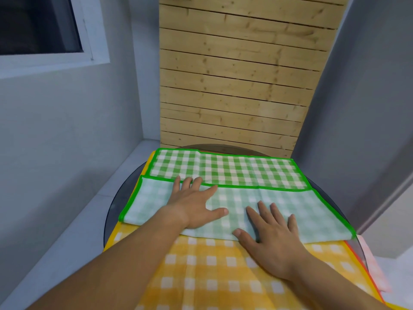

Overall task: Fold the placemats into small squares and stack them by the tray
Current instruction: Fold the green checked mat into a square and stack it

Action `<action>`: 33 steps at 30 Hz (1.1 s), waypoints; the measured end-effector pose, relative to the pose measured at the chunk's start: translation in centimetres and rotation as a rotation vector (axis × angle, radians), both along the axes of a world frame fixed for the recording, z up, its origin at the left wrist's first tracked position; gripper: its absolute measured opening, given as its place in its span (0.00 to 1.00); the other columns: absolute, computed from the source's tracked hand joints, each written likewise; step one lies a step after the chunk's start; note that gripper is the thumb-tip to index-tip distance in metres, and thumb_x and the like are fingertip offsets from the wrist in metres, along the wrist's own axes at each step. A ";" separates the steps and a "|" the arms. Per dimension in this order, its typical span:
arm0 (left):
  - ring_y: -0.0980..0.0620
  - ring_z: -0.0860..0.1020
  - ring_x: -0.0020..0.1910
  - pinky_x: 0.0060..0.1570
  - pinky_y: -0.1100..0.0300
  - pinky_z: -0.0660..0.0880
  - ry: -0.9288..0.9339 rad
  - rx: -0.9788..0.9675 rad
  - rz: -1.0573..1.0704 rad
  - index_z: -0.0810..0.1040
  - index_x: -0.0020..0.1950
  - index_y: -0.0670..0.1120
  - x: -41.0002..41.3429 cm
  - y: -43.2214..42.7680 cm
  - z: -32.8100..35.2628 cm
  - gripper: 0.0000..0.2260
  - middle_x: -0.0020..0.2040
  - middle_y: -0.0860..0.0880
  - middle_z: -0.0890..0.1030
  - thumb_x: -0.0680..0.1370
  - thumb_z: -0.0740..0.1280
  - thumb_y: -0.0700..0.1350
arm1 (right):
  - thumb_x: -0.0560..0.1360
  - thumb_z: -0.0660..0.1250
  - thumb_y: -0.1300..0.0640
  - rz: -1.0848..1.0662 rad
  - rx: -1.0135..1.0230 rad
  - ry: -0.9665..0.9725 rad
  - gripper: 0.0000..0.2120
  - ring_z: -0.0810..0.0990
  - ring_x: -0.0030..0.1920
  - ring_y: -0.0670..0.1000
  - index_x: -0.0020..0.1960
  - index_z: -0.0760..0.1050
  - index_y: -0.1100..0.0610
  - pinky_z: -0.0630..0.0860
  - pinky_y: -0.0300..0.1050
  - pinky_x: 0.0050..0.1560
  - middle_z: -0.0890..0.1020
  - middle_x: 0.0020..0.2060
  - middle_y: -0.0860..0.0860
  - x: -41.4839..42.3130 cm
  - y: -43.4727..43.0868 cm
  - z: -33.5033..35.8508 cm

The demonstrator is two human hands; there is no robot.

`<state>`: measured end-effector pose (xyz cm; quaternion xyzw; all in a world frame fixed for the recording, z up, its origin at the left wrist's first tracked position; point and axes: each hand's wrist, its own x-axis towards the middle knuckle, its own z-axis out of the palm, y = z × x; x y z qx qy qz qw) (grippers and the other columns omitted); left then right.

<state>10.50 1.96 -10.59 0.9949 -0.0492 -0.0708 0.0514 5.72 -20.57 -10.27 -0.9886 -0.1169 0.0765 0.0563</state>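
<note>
Both hands lie flat and wide on the cloth, gripping nothing. The left hand [196, 202] and the right hand [270, 240] each have their fingers straight and spread.

On my feed the biggest thing is the plank wall [234, 74], pale wood filling the far middle, with grey walls on either side and a window [38, 25] at top left. Below it I see the surface [120, 198], round, dark and glassy, showing only as a rim past the mats.

The yellow mat [201, 276] is checked and spread open over most of that surface, and its near part runs out of the bottom of my view. The green mat [223, 168] lies on top of it at the far side. Its near part is folded up over the rest, so a pale flap faces up and a band of brighter check shows beyond the trimmed edge.

The left hand rests on the pale flap, its fingertips at that trimmed edge and some just over it. The right hand presses the flap near its fold, wrist over the yellow mat. The two thumbs point toward each other, apart.

A pink cloth [375, 269] peeks out at the right, beyond the yellow mat — I cannot tell what it is.
</note>
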 end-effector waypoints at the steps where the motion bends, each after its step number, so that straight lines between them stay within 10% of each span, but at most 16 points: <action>1: 0.44 0.42 0.81 0.76 0.38 0.36 -0.004 -0.010 0.003 0.49 0.81 0.65 0.0 0.0 -0.1 0.39 0.83 0.49 0.47 0.72 0.48 0.79 | 0.68 0.36 0.23 0.007 -0.005 -0.010 0.45 0.36 0.79 0.53 0.80 0.45 0.42 0.35 0.63 0.75 0.43 0.80 0.47 0.0 0.0 0.2; 12: 0.46 0.40 0.81 0.78 0.40 0.39 -0.021 -0.063 0.014 0.49 0.82 0.63 -0.3 -0.1 -0.4 0.38 0.83 0.50 0.46 0.75 0.49 0.76 | 0.70 0.39 0.23 0.045 -0.018 -0.008 0.43 0.34 0.78 0.52 0.80 0.41 0.42 0.36 0.56 0.77 0.39 0.80 0.47 0.8 0.0 -0.7; 20: 0.49 0.41 0.82 0.79 0.43 0.39 -0.034 -0.063 -0.114 0.52 0.83 0.53 -6.8 -4.4 0.4 0.24 0.84 0.46 0.46 0.86 0.47 0.54 | 0.66 0.36 0.21 0.043 -0.025 -0.018 0.46 0.34 0.79 0.52 0.80 0.41 0.41 0.37 0.57 0.77 0.39 0.80 0.47 1.0 0.0 -1.2; 33: 0.49 0.31 0.80 0.77 0.45 0.31 -0.013 -0.096 0.220 0.40 0.82 0.59 -11.1 4.2 -1.1 0.24 0.82 0.51 0.35 0.86 0.42 0.55 | 0.65 0.35 0.21 0.056 -0.049 -0.001 0.48 0.38 0.79 0.52 0.80 0.43 0.42 0.40 0.57 0.78 0.42 0.80 0.47 0.9 -0.1 -0.7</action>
